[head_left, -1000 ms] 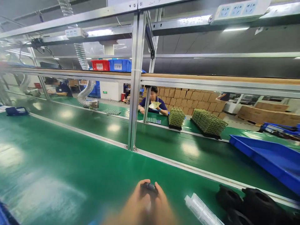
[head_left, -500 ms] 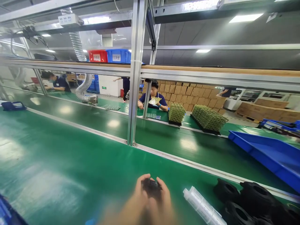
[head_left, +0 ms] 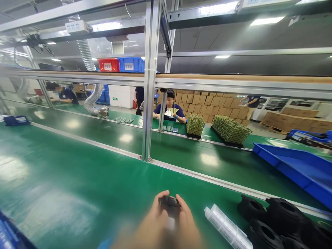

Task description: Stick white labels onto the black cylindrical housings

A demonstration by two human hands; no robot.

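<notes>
A small black part [head_left: 169, 201] is held between my two hands, low in the middle of the view, above the green work surface [head_left: 77, 173]. My left hand [head_left: 155, 218] grips its left side, and my right hand [head_left: 187, 218] grips its right side. Both hands are blurred toward the wrists. A pale patch shows between the palms, too blurred to identify. To the right of my right hand lies a clear plastic tube [head_left: 227, 226]. Several black ring-shaped parts [head_left: 282, 214] are heaped beyond it at the lower right.
A metal post [head_left: 150, 86] stands ahead of my hands, with a metal rail [head_left: 207, 178] running along the surface. Beyond are a blue tray [head_left: 298, 166], stacked greenish lattice parts [head_left: 230, 129] and a seated person [head_left: 178, 110] holding a perforated sheet.
The black part is tilted differently between my hands, and a pale patch now shows below it. My fingertips have shifted slightly. In the background, a standing person's outstretched arm is no longer visible.
</notes>
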